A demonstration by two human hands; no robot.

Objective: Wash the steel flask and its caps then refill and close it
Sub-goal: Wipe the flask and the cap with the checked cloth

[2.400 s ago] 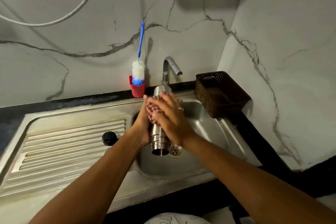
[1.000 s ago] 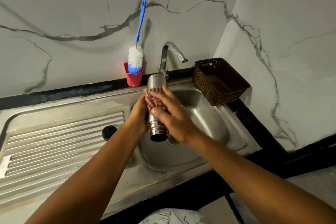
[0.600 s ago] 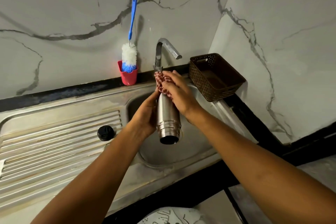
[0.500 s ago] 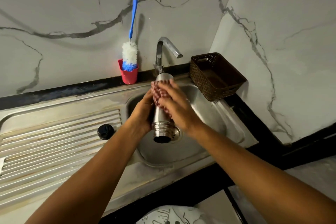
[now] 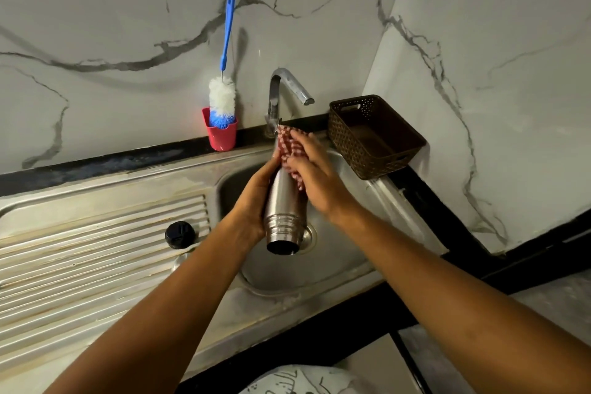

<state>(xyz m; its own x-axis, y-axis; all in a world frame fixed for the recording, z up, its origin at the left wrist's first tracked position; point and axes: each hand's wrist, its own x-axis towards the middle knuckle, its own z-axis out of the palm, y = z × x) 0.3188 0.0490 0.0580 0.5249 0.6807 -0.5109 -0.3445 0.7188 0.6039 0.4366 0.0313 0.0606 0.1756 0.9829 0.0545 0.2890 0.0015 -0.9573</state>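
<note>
The steel flask [image 5: 283,198] hung over the sink basin [image 5: 345,253]. Its long axis ran from the tap [image 5: 281,89] down toward the person, open mouth nearest. The left hand [image 5: 252,201] gripped its body above the threaded neck. The right hand [image 5: 315,176] clutched a red-checked cloth [image 5: 289,147] against its far end. A black cap [image 5: 179,234] lay on the drainboard [image 5: 96,253].

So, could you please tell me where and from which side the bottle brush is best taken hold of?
I would pinch the blue handle of the bottle brush partway up, coming from the front and lifting upward: its bristle head sits down in the red cup, and the handle stands nearly upright close against the wall.
</note>
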